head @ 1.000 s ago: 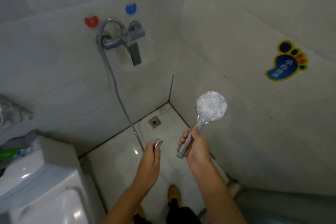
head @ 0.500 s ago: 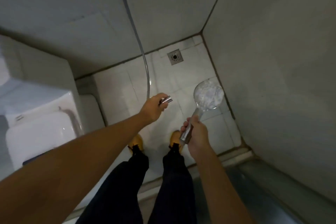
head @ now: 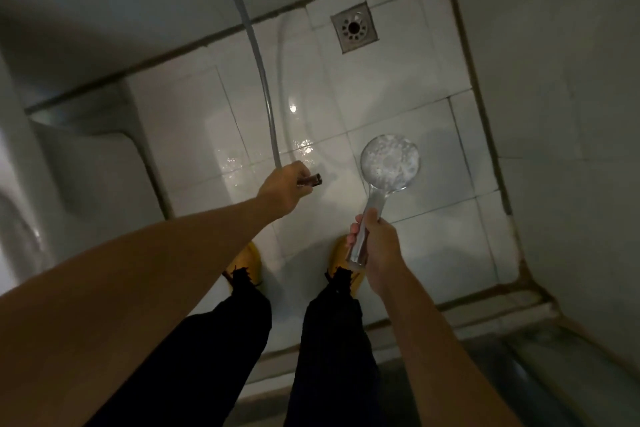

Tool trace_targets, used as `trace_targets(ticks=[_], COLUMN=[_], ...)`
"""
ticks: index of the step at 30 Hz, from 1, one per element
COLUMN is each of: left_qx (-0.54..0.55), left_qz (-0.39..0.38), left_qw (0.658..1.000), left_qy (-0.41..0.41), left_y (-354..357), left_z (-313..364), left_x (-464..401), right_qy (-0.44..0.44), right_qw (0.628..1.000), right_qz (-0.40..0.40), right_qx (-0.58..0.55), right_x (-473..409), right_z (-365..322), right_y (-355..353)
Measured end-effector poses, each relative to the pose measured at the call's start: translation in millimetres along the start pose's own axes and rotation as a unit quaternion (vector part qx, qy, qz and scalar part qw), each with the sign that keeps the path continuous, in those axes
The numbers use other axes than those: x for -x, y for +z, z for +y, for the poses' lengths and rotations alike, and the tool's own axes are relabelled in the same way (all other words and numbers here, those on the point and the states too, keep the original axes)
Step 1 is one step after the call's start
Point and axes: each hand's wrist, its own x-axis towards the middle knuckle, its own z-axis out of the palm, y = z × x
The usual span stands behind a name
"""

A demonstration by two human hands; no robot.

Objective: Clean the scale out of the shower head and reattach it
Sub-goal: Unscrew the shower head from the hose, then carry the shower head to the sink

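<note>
The chrome shower head (head: pixel 389 163) is detached, its round face turned up and crusted with white scale. My right hand (head: pixel 375 250) grips its handle, holding it above the floor tiles. My left hand (head: pixel 285 189) is closed on the free end of the grey shower hose (head: pixel 258 55), and the metal hose nut (head: pixel 313 180) sticks out to the right of my fingers. The nut and the shower head handle are apart, roughly a hand's width between them. The hose runs up and out of the top of the view.
A square floor drain (head: pixel 354 31) sits in the far corner of the wet white tiled floor (head: pixel 194 135). A white toilet (head: pixel 20 191) is at the left. Tiled walls close in at the top and right. My yellow shoes (head: pixel 247 262) stand on the tiles below my hands.
The view has tipped down from the wall tap to the floor. Both hands keep their hold; the hose end and the shower head stay apart.
</note>
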Motion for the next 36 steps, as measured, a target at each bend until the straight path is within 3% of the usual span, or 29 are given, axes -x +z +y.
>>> trace_targets(ticks=[14, 17, 22, 31, 36], left_qx=[-0.043, -0.036, -0.120, -0.033, 0.125], left_qz=[0.026, 0.054, 0.124, 0.092, 0.074], left_qw=[0.997, 0.996, 0.984, 0.994, 0.987], left_qy=[0.054, 0.054, 0.047, -0.050, -0.068], left_y=[80.6, 90.9, 96.5, 113.0, 99.0], left_z=[-67.3, -78.0, -89.5, -91.6, -83.0], left_x=[-140.7, -150.3, -157.6, -184.3, -152.2], right_qy=[-0.009, 0.001, 0.000, -0.022, -0.029], right_qw=[0.999, 0.999, 0.996, 0.993, 0.993], right_qz=[-0.030, -0.022, -0.008, -0.015, -0.010], right_qx=[0.016, 0.026, 0.088, 0.117, 0.117], right_x=[-135.1, -141.3, -148.4, -157.1, -130.1], right_z=[38.7, 45.2, 51.5, 39.9, 24.5], right_y=[31.8, 32.2, 21.3, 15.5, 10.8])
